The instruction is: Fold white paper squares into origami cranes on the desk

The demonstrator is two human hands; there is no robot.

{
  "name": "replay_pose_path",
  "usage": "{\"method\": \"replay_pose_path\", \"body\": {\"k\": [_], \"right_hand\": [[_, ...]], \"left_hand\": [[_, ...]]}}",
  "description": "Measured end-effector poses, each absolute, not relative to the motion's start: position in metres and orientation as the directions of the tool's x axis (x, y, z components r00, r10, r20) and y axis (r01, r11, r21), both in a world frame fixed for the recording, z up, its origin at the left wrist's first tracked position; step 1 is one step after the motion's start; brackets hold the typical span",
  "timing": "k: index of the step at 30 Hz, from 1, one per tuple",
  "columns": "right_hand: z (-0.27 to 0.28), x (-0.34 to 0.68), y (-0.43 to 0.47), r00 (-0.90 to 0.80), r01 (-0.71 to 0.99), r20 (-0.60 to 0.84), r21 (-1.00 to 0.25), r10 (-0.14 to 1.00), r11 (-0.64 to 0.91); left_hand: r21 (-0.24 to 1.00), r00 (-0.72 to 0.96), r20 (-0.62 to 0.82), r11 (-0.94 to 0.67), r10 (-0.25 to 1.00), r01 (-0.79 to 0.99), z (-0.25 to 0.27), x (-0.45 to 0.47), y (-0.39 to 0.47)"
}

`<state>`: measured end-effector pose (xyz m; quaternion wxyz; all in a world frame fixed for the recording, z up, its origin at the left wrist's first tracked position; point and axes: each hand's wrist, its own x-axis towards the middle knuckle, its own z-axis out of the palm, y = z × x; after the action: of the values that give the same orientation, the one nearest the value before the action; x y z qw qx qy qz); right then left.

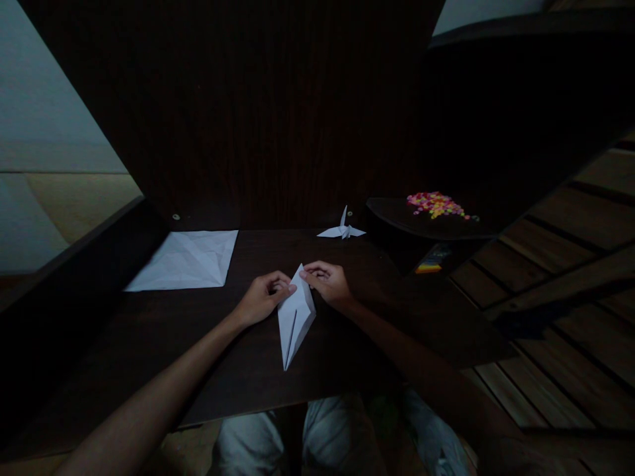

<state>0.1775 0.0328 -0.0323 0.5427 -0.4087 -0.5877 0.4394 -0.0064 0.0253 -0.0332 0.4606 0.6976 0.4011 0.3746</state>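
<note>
A white piece of folded paper (296,320), long and diamond-shaped, is between my two hands above the dark table. A narrow slit runs up its lower half to the point nearest me. My left hand (266,295) pinches its left edge, with the thumb on top. On the upper right, close to the far tip, my right hand (329,283) grips the paper between thumb and fingers. Beyond my hands, a finished-looking origami crane (342,231) stands near the back panel, wings spread.
Creased white paper sheets (193,259) lie flat at the left of the dark wooden table (228,377). On a raised curved shelf (397,215) at right sits a heap of small colourful pieces (439,204). Below it is a yellow-orange striped item (430,259). A tall dark panel (297,119) closes the back.
</note>
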Motion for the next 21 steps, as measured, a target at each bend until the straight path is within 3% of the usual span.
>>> {"method": "replay_pose_path", "body": {"k": [10, 21], "right_hand": [[-0.038, 0.174, 0.028, -0.004, 0.228, 0.393, -0.895, 0.919, 0.384], [-0.027, 0.176, 0.024, -0.121, 0.128, 0.374, -0.913, 0.919, 0.389]], "left_hand": [[0.939, 0.493, 0.167, -0.29, 0.854, 0.184, -0.024, 0.001, 0.013], [0.827, 0.489, 0.224, -0.43, 0.843, 0.362, -0.028, 0.003, 0.012]]}}
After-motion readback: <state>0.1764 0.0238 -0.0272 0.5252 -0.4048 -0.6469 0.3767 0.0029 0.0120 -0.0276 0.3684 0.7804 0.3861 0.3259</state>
